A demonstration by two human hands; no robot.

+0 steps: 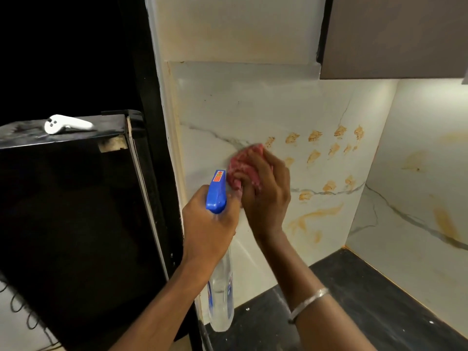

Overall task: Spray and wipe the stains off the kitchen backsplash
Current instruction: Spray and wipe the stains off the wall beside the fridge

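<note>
Pressed flat under the right hand (264, 188), one pink cloth (243, 168) sits against the backsplash (253, 110), fingers spread over it and closed on its bunched folds, with cloth showing above and left of the knuckles. That wrist bends upward from a forearm rising from the lower edge, and one silver bangle (307, 304) circles the forearm. Just left of the cloth, the left hand (209, 224) is wrapped around the neck of one spray bottle (220, 295), its blue head (216, 192) pointing up toward the wall and its clear body hanging down below the fist; whether a finger rests on the trigger cannot be told. Right of the cloth, orange stains (314, 136) dot the marble: roughly a dozen small blotches in loose rows, plus one long smear (314, 215) lower down. More orange streaks mark the side wall (430, 173) further right. Below the cloth lies one black counter (354, 287). Left of the cloth stands one dark fridge (76, 211) with one white controller (67, 124) lying on top. Above and right of the cloth hangs one brown cabinet (392, 34).
</note>
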